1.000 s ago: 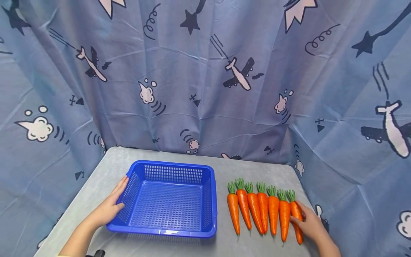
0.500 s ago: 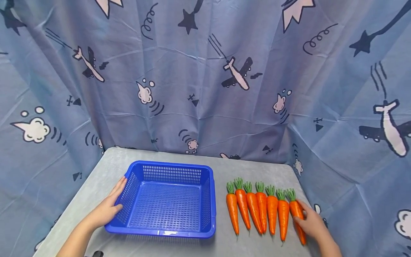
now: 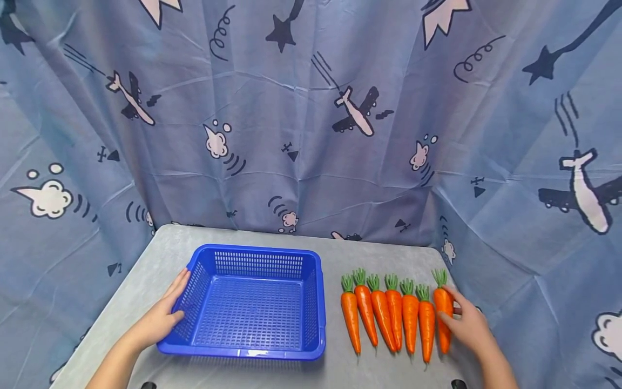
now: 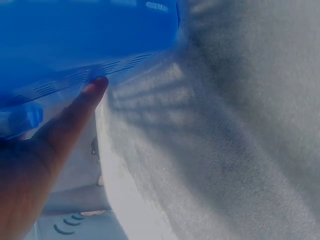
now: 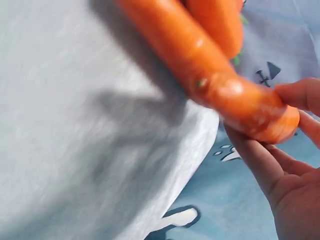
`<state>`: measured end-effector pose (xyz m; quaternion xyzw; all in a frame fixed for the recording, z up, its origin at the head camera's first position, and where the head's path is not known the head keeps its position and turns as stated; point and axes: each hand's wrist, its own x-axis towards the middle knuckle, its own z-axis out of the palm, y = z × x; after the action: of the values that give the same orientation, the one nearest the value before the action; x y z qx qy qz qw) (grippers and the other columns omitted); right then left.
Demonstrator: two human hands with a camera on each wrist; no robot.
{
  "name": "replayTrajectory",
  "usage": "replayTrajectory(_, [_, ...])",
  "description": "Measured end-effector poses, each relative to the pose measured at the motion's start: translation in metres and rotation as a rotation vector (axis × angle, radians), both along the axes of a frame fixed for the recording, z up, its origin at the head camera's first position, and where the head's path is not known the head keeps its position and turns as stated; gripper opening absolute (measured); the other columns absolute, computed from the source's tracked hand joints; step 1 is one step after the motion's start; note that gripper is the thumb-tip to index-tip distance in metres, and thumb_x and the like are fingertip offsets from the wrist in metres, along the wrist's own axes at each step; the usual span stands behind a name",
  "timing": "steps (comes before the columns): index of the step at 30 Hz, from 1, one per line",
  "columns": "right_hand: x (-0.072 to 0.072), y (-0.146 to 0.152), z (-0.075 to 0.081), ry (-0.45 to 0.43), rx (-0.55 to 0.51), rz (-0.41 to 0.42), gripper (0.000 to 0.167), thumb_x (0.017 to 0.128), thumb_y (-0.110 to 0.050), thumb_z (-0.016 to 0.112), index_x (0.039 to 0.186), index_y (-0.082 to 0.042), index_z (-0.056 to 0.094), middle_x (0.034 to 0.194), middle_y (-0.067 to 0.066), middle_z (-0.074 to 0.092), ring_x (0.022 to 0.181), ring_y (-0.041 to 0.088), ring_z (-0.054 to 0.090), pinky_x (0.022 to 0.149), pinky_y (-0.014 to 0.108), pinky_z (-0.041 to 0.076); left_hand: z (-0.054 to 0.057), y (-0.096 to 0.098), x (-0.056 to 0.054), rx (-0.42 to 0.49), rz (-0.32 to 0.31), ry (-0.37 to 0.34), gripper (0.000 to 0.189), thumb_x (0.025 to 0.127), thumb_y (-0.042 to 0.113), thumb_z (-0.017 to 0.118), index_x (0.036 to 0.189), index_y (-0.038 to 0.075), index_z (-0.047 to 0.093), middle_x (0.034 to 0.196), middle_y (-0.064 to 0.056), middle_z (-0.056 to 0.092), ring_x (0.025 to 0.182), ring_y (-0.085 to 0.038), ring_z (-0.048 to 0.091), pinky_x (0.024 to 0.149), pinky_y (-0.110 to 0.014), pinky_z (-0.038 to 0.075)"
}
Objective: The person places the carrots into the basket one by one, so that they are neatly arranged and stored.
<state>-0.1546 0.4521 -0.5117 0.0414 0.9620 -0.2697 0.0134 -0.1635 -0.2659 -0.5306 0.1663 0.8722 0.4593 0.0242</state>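
Note:
In the head view, my left hand [image 3: 157, 319] rests against the left side of the blue plastic basket [image 3: 322, 302], its fingers extended along the wall. The left wrist view has my straight thumb touching the outside of the basket [image 4: 90, 35]. My right hand [image 3: 468, 324] pinches the rightmost carrot [image 3: 443, 308] between thumb and fingers, the green top pointing away from me. In the right wrist view, this carrot [image 5: 175, 40] is gripped at its thick end, with shadow on the table below. Beside it, several other carrots [image 3: 410, 319] lie in a row, leafy ends at the back.
A light grey table [image 3: 335, 356] carries the basket and the carrots. Behind and at both sides hangs a blue curtain [image 3: 272, 178] printed with planes and stars. Small black objects show at the near edge, one by each forearm.
My right hand has raised the rightmost carrot and shifted it away from me, after first tilting it slightly. My left hand stays at the basket. The view has drifted a little.

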Motion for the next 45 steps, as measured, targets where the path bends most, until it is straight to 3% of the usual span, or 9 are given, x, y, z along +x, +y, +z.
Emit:
replayTrajectory(5, [0.001, -0.015, 0.008, 0.042, -0.068, -0.021, 0.074, 0.094, -0.027, 0.070, 0.153, -0.003, 0.033, 0.140, 0.037, 0.047, 0.109, 0.052, 0.062, 0.082, 0.056, 0.056, 0.002, 0.002, 0.001, 0.005, 0.001, -0.012, 0.089, 0.084, -0.014, 0.051, 0.162, 0.003, 0.010, 0.169, -0.021, -0.003, 0.150, -0.055, 0.001, 0.103, 0.000, -0.001])
replayTrajectory(14, [-0.005, -0.039, 0.019, 0.080, -0.123, 0.021, 0.073, 0.095, -0.029, 0.069, 0.157, -0.012, 0.036, 0.151, 0.033, 0.040, 0.113, 0.055, 0.059, 0.084, 0.060, 0.055, 0.006, 0.004, 0.004, 0.028, -0.006, -0.003, 0.088, 0.084, -0.014, 0.050, 0.161, 0.001, 0.011, 0.168, -0.023, -0.002, 0.149, -0.057, 0.000, 0.102, 0.001, 0.000])
replayTrajectory(21, [-0.011, -0.054, 0.025, 0.119, -0.211, 0.041, 0.070, 0.095, -0.028, 0.069, 0.156, -0.013, 0.038, 0.146, 0.030, 0.046, 0.113, 0.049, 0.061, 0.086, 0.053, 0.057, 0.006, 0.004, 0.003, 0.020, -0.001, -0.017, 0.088, 0.084, -0.014, 0.050, 0.162, 0.002, 0.010, 0.168, -0.023, -0.003, 0.149, -0.056, 0.000, 0.102, 0.001, 0.000])
replayTrajectory(30, [-0.017, -0.074, 0.033, 0.092, -0.338, 0.027, 0.075, 0.093, -0.037, 0.071, 0.156, -0.017, 0.035, 0.148, 0.029, 0.043, 0.117, 0.045, 0.060, 0.074, 0.034, 0.061, 0.005, 0.003, 0.003, 0.036, 0.003, -0.037, 0.089, 0.085, -0.013, 0.050, 0.162, 0.005, 0.009, 0.169, -0.021, -0.004, 0.150, -0.054, -0.002, 0.104, -0.003, -0.002])
replayTrajectory(36, [-0.024, -0.088, 0.035, 0.094, -0.377, 0.033, 0.076, 0.092, -0.037, 0.072, 0.156, -0.018, 0.036, 0.147, 0.027, 0.043, 0.114, 0.041, 0.062, 0.072, 0.033, 0.061, 0.002, 0.002, 0.002, 0.029, -0.001, -0.022, 0.089, 0.085, -0.014, 0.048, 0.162, 0.005, 0.009, 0.168, -0.023, -0.004, 0.149, -0.054, -0.004, 0.101, 0.002, 0.000])
replayTrajectory(45, [-0.032, -0.109, 0.040, 0.097, -0.426, 0.056, 0.075, 0.092, -0.034, 0.072, 0.156, -0.017, 0.035, 0.149, 0.026, 0.042, 0.116, 0.039, 0.061, 0.073, 0.034, 0.061, 0.002, 0.003, 0.002, 0.027, 0.011, -0.042, 0.089, 0.085, -0.014, 0.047, 0.163, 0.007, 0.008, 0.169, -0.020, -0.005, 0.150, -0.053, -0.004, 0.103, -0.002, -0.001])
